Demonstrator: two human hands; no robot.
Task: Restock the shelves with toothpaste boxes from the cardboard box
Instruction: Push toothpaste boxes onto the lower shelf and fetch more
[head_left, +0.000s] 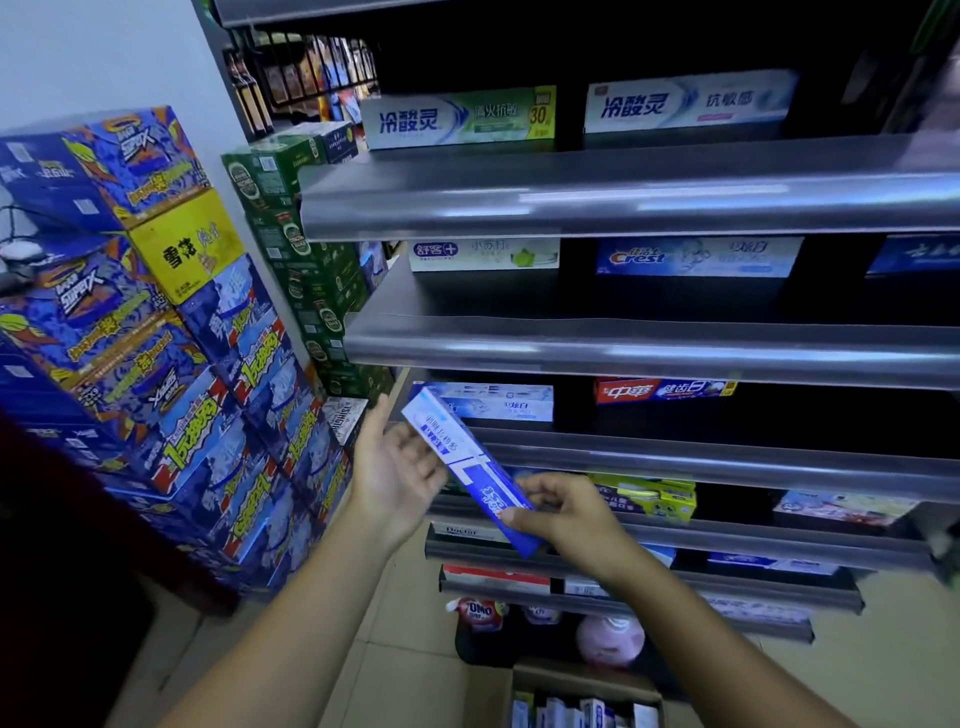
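Below the wrists, the cardboard box (582, 675) on the floor holds more stock. The right hand (566, 512) pinches the lower end of the blue toothpaste box (457, 452) between thumb and curled fingers. The left hand (395, 467) lies open, fingers relaxed against its upper half. Best level the tilted carton, then slide it label-out onto the shelf (727, 462) just beyond the fingertips, beside the pale carton (493, 405).

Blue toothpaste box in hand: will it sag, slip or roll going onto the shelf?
Probably stiff: the blue toothpaste box juts out straight with the right hand pinching only its lower end. Likely light, since a pinch carries it. Flat sides: should slide, not roll.
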